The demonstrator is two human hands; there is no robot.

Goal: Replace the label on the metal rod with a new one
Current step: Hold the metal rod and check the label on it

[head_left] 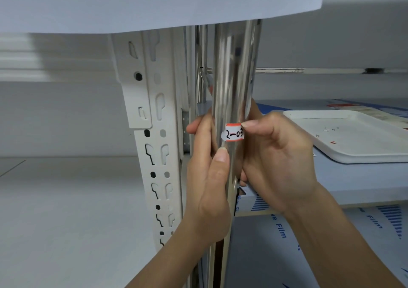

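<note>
A shiny upright metal rod (234,71) runs down the middle of the view. A small white label (233,133) with red edges and black handwriting sticks to its front. My left hand (209,177) wraps the rod from the left, thumb pressed on the metal just below the label. My right hand (278,161) holds the rod from the right, its thumb tip touching the label's upper right edge. The fingers of both hands are hidden behind the rod.
A white slotted shelf upright (154,155) stands just left of the rod. A white tray (353,137) with a few small scraps lies on the shelf at right. A white shelf board (154,0) hangs overhead. Film-covered panels (331,232) are below right.
</note>
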